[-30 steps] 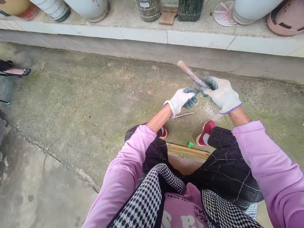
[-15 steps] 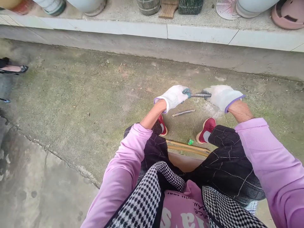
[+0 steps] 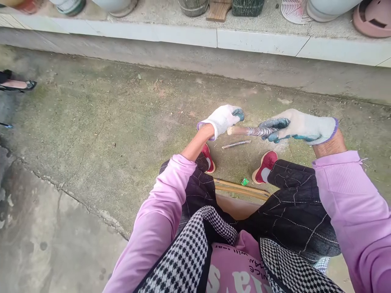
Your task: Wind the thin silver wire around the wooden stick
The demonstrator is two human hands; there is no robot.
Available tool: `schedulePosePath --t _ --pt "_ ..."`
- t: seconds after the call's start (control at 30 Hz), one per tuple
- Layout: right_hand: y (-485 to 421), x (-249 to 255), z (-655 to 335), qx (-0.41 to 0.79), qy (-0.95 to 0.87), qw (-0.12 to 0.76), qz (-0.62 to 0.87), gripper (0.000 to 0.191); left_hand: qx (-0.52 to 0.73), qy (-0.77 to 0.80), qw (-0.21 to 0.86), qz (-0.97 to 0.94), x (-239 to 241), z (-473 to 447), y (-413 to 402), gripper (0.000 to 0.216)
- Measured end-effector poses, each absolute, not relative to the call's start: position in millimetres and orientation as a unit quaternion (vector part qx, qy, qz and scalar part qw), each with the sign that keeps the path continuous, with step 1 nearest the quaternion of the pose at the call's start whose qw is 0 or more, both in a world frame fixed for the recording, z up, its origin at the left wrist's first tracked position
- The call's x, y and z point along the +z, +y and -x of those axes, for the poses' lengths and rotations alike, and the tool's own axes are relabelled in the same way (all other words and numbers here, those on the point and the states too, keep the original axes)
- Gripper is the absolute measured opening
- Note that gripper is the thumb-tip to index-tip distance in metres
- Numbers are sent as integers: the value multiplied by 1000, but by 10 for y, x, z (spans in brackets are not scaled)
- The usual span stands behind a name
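My right hand [image 3: 293, 126], in a white knit glove with a blue-grey coated palm, is closed round a wooden stick [image 3: 238, 131] with thin wire or thread wound about its middle. The stick's bare pale end points left. Just up and left of that end is my left hand [image 3: 226, 118], gloved alike, its fingers curled together. Whatever they pinch, if anything, is hidden. Below the hands a second, thinner wrapped stick [image 3: 236, 144] lies on the concrete.
Between my red shoes [image 3: 264, 167] lie a small green wrapper [image 3: 244, 181] and wooden strips [image 3: 241, 189]. Ahead runs a tiled ledge [image 3: 183, 36] bearing pots and a wooden board [image 3: 218, 10]. At far left shows another person's foot [image 3: 18, 84].
My left hand has come off the stick's end. My right hand has moved right and slightly nearer me with the stick, uncovering its bare end.
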State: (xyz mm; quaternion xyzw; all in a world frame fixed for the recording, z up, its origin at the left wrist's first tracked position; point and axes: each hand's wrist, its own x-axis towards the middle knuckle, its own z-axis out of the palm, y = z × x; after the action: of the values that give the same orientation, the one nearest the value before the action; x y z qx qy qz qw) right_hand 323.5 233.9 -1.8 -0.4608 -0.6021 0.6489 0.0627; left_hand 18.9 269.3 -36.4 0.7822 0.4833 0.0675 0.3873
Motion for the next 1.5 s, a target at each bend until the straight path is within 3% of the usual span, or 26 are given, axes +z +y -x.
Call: schedulePosePath --t 0.2,0.27,0.37,0.5,0.73,0.87,1.0,1.2,1.37,1.5 --pt "2303 39 -3060 607 -561 211 522 47 -23 470 339 -815 -299 -327 2526 31" --pt "2350 -15 -3031 538 -589 210 565 38 -51 447 344 -824 -252 -374 2448 32" --pt "2445 -101 -2982 372 -682 71 626 22 -72 422 357 -830 -199 -421 2380 35" --pt "2501 -136 -2890 236 -739 -128 618 31 -78 426 339 -835 -167 -386 2422 36" --pt "2446 -133 -2878 306 -741 -185 568 23 -84 465 280 -835 -115 -242 2560 42" --pt "2410 -159 -2994 402 -725 -137 542 29 -40 447 309 -838 -189 -216 2570 41" --pt "2375 -161 -3160 528 -688 -52 495 30 28 429 442 -787 -250 -155 2577 28" --pt "2336 -4 -3218 636 -611 53 469 52 96 401 616 -671 -235 -148 2623 17" --pt "2303 111 -3081 616 -569 173 516 52 135 493 614 -601 -233 -281 2598 9" --pt "2300 129 -2981 601 -553 217 534 54 169 526 590 -589 -212 -330 2622 17"
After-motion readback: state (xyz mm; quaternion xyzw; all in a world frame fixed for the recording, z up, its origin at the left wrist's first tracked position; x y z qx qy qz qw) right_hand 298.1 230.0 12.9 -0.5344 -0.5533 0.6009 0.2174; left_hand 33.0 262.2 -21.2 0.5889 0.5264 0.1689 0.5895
